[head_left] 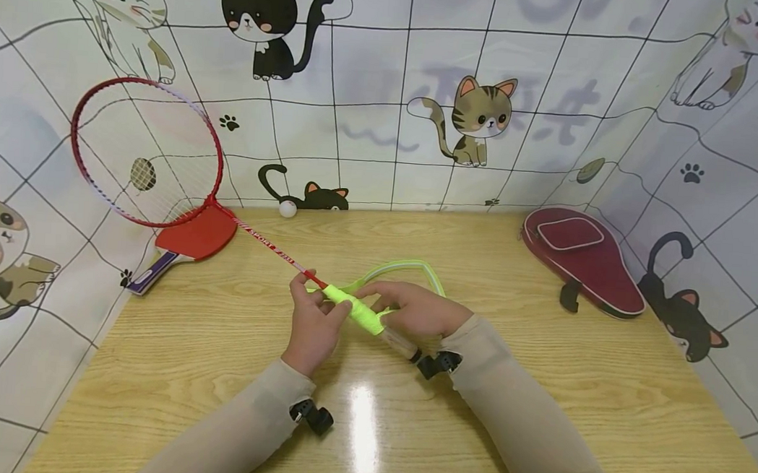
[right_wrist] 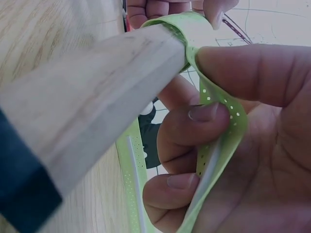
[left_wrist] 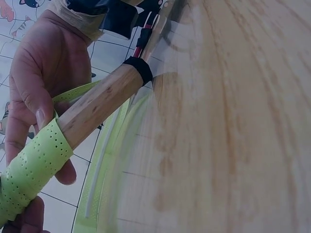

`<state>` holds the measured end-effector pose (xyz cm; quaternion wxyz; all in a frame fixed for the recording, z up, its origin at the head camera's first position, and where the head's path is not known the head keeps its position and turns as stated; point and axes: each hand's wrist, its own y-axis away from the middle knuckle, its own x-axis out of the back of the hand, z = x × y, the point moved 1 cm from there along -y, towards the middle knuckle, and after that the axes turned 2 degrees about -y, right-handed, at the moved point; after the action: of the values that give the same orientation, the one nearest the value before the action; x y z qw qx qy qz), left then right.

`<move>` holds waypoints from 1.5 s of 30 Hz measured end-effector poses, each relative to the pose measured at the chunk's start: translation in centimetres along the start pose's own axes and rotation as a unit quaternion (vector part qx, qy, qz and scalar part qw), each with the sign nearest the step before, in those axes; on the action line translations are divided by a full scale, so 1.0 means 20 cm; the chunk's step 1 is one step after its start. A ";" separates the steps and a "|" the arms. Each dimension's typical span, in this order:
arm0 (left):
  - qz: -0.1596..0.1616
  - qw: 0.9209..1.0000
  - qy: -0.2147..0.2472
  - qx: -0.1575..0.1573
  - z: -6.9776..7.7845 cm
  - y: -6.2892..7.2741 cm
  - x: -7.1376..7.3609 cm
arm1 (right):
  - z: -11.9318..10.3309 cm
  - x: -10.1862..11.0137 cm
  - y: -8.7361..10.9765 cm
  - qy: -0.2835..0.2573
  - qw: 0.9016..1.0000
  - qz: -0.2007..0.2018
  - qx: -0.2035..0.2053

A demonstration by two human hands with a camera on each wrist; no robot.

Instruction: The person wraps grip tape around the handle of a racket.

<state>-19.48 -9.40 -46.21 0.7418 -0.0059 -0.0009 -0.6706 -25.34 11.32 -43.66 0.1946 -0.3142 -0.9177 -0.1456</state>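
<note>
A red and white badminton racket (head_left: 268, 243) slants across the table, its strung head up at the left. Yellow-green perforated grip tape (head_left: 356, 311) wraps the upper handle; the lower wooden part (left_wrist: 99, 104) is bare, with a dark band near its end. My left hand (head_left: 313, 330) holds the wrapped part, thumb on the near side and fingers behind. With thumb and curled fingers, my right hand (right_wrist: 262, 126) pinches the tape's free length where it leaves the wood. The loose tape (head_left: 410, 264) loops over the table behind that hand, a pale strip running along it.
A red table tennis bat (head_left: 204, 234) lies at the back left, under the racket head in the head view. A white ball (head_left: 287, 209) sits at the back edge. The dark red bat case (head_left: 576, 252) lies at the back right. Cat-printed cloth (head_left: 373, 120) surrounds the table (head_left: 214, 371).
</note>
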 end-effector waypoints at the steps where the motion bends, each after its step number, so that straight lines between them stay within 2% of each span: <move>1: -0.001 1.000 0.000 0.000 0.00 0.00 0.00 | 0.00 0.00 0.00 -0.005 1.000 -0.001 -0.001; 7: -0.002 1.000 -0.004 -0.002 0.00 0.00 0.00 | -0.01 0.00 0.00 0.000 1.000 0.007 -0.001; 18: 0.007 0.999 -0.048 -0.008 -0.02 0.00 0.01 | -0.02 -0.01 0.01 0.072 0.997 0.037 0.005; 32: 0.028 0.998 -0.057 -0.005 -0.03 -0.01 0.01 | -0.02 -0.02 0.00 0.075 0.996 0.028 0.027; 38: 0.036 0.998 -0.054 -0.008 -0.03 -0.01 0.01 | -0.02 -0.02 0.00 0.074 0.997 0.021 0.021; 45: 0.040 0.998 -0.051 -0.005 -0.02 -0.02 0.01 | 0.00 -0.01 0.00 0.038 0.999 0.009 0.001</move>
<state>-19.82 -9.55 -46.70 0.7673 -0.0443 -0.0350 -0.6388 -25.25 11.17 -43.78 0.2310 -0.3164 -0.9069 -0.1553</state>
